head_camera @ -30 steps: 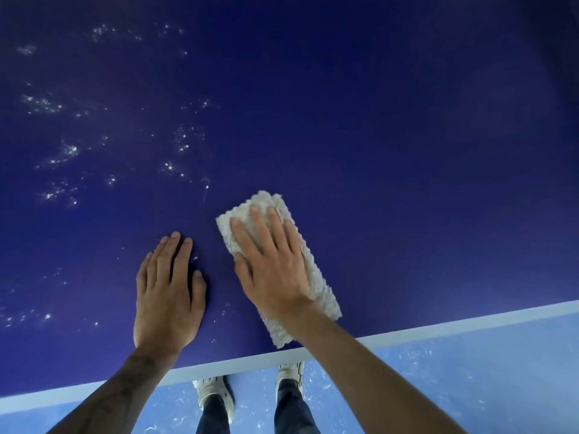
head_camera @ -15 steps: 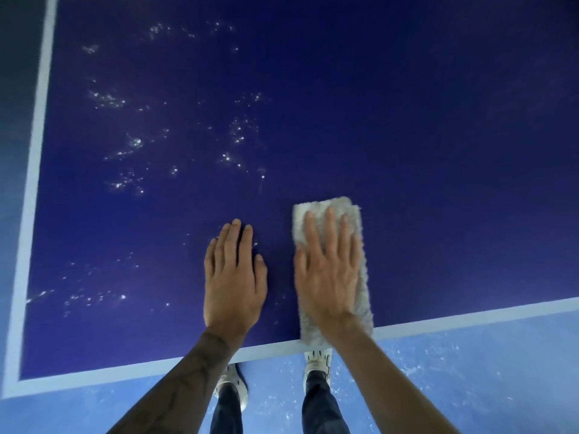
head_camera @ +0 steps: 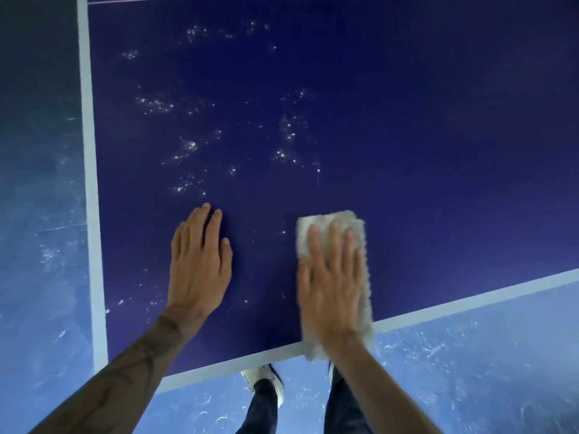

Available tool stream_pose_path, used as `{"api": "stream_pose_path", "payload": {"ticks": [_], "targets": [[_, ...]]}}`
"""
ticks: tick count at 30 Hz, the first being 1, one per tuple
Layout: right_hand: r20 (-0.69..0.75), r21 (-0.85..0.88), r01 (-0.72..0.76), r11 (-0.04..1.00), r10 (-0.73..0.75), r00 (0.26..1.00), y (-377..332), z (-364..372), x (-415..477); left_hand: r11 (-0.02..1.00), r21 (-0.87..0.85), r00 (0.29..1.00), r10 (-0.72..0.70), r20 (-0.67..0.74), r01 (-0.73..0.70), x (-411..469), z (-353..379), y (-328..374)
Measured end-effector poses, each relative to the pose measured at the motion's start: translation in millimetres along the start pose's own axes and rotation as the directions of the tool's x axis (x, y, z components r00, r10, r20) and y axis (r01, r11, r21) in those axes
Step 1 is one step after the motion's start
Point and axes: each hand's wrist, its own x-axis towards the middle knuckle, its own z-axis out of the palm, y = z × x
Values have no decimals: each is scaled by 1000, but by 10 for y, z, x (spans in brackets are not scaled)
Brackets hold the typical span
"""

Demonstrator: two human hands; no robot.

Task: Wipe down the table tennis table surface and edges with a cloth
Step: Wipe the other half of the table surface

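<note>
Floor (head_camera: 470, 371): pale blue and scuffed, nearest to me; one shoe (head_camera: 253, 377) shows below the table edge.
Near edge line (head_camera: 470, 296): white; the cloth's rear end overhangs it.
Right hand (head_camera: 332, 286): flat, fingers straight, pressing the cloth down, not curled round it.
Cloth (head_camera: 326, 217): white folded oblong on the dark blue table (head_camera: 423, 136), long axis pointing away from me.
Left hand (head_camera: 199, 270): flat, fingers straight, resting on bare table, beside the cloth but apart.
Speckles (head_camera: 188, 145): white, beyond the cloth and to its left; I judge the next stroke goes forward-left, though my left hand lies nearer them.
</note>
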Motion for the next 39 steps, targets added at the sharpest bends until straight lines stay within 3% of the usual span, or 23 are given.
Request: {"api": "stream_pose_path", "payload": {"ticks": [3, 5, 7, 10, 14, 16, 18, 20, 22, 24, 27, 29, 31, 34, 36, 39], "targets": [[11, 84, 200, 976, -201, 979, -564, 144, -31, 998, 47, 999, 36, -3, -36, 28, -8, -229], [9, 89, 253, 963, -255, 967, -579, 160, 109, 997, 54, 999, 51, -6, -50, 44, -3, -275], [4, 69, 204, 977, -205, 979, -382, 125, 282, 998, 46, 1000, 30, -10, -29, 57, -11, -279], [-16, 57, 17, 998, -16, 1000, -76, 48, 550, 999, 42, 1000, 27, 0, -27, 58, -15, -273], [-51, 100, -148, 984, 153, 987, -355, 57, 772, 998, 49, 999, 42, -6, -41, 53, 16, -309], [-39, 115, -68, 991, 73, 997, -621, 83, 762, 997, 52, 999, 52, -10, -51, 53, 23, -310], [-24, 88, 107, 990, -105, 994, -780, 124, 657, 997, 56, 998, 63, -19, -61, 62, 21, -314], [2, 60, 279, 959, -279, 960, -718, 141, 567, 996, 63, 998, 66, -12, -65, 60, 18, -312], [19, 41, 341, 939, -342, 940, -502, 94, 629, 997, 60, 998, 56, -5, -55, 59, 10, -303], [36, 17, 266, 964, -267, 963, -258, 11, 853, 997, 64, 999, 54, -2, -54, 67, 12, -309], [39, 37, 35, 999, -36, 999, -73, -125, 1359, 997, 60, 999, 48, -4, -48, 55, 18, -332], [11, 83, -76, 994, 76, 997, -189, -150, 1651, 998, 59, 999, 38, 2, -38, 53, 16, -322], [2, 123, -93, 988, 93, 996, -465, -112, 1782, 997, 76, 1000, 30, 4, -30, 70, 23, -299], [13, 80, 144, 986, -145, 989, -803, -29, 1631, 997, 72, 1000, 8, -15, -6, 120, 37, -238], [31, 52, 365, 930, -367, 930, -756, 9, 1484, 999, 53, 1000, -7, -30, 9, 188, 22, -210], [58, 39, 411, 911, -412, 909, -392, -27, 1542, 999, 32, 999, -9, -52, 11, 355, -17, -182]]}}
